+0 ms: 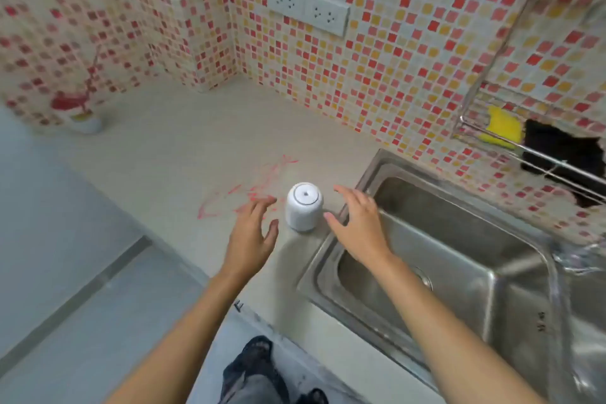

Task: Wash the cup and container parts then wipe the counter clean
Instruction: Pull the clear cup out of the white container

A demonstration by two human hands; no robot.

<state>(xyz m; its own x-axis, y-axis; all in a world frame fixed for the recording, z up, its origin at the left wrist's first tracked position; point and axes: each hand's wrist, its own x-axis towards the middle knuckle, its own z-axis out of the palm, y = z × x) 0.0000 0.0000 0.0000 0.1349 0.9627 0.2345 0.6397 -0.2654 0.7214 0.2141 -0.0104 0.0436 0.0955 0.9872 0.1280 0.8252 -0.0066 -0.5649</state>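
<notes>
A small white container (304, 207) with a round lid stands upright on the beige counter (170, 154), just left of the steel sink (459, 259). My left hand (251, 236) hovers open on its left, fingers spread, not touching it. My right hand (359, 223) is open on its right, over the sink's rim, also apart from it. Red scribble marks (249, 188) stain the counter behind and left of the container.
A wire rack (492, 138) on the tiled wall holds a yellow sponge (503, 126) and a black cloth (560, 151). A white cup with red decoration (82, 111) stands at the far left of the counter. Wall sockets (308, 8) sit above.
</notes>
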